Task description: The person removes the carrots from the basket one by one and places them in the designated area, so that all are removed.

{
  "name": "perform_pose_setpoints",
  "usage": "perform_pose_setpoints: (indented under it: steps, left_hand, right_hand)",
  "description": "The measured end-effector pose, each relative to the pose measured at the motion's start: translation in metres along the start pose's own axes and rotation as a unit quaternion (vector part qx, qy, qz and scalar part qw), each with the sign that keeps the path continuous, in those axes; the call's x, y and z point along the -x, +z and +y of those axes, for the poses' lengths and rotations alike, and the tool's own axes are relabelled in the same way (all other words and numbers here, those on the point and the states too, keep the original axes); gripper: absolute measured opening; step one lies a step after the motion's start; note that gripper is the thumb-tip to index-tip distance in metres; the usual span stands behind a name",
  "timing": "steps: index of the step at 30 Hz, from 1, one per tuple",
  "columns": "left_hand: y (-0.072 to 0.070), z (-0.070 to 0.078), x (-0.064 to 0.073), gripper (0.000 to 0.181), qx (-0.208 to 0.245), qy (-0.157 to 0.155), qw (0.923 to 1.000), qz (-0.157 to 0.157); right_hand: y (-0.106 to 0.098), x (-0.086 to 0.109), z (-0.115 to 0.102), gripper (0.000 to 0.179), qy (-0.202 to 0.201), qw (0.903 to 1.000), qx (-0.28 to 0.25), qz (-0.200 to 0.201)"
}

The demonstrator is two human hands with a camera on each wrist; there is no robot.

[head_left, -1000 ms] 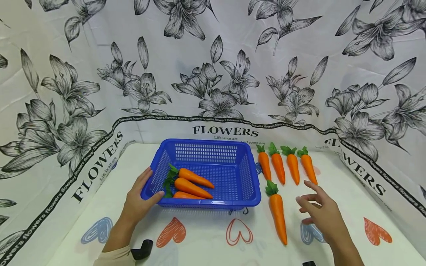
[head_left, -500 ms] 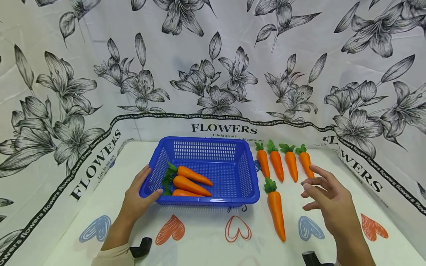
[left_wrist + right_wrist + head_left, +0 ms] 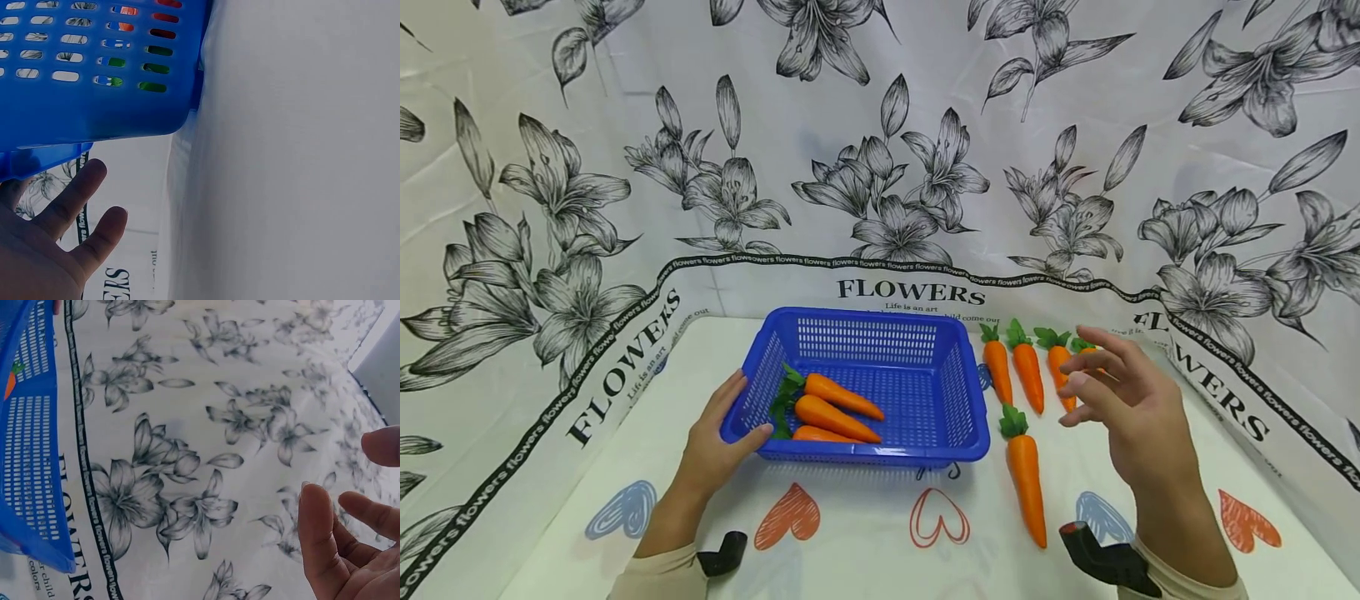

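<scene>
The blue plastic basket (image 3: pixel 857 454) stands on the table with three orange carrots (image 3: pixel 837 417) lying at its left side, leafy tops to the left. My left hand (image 3: pixel 718 442) rests at the basket's left front corner, thumb over the rim and spread, fairly straight fingers along the outside. Over the right end of a row of several carrots (image 3: pixel 1028 375) hovers my right hand (image 3: pixel 1138 408), fingers loosely bent and thumb apart, holding nothing. It partly covers the rightmost carrot (image 3: pixel 1081 343). A single carrot (image 3: pixel 1027 487) lies nearer, in front of the row.
A white cloth with printed hearts covers the table (image 3: pixel 857 567). Behind it hangs a flower-printed curtain (image 3: pixel 895 167), which also runs along both sides. A black device sits at each wrist, the right device (image 3: pixel 1105 558) and the left device (image 3: pixel 724 554).
My right hand has moved up and forward, from beside the single carrot to above the right end of the row. My left hand and the basket keep their places.
</scene>
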State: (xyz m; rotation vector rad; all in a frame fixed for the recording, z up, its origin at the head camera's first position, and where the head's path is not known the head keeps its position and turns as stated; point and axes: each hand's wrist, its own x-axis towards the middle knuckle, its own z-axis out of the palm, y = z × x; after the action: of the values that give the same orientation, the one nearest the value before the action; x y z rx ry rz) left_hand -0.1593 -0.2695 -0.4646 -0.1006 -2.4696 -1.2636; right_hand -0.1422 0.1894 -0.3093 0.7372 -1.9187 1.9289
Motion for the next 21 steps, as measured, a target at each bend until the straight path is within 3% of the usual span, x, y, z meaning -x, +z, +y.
perform_pose_setpoints:
  steps: [8,21]
  left_hand:
    - [0.0,-0.001,-0.002,0.079,0.005,0.014,0.9999,0.0]
    - [0.0,-0.003,-0.001,0.079,0.009,0.02,0.9998,0.0]
  right_hand:
    - [0.024,-0.039,-0.007,0.04,0.002,1.0,0.001,-0.005]
    - [0.069,-0.098,0.015,0.041,0.005,0.9987,-0.022,-0.045]
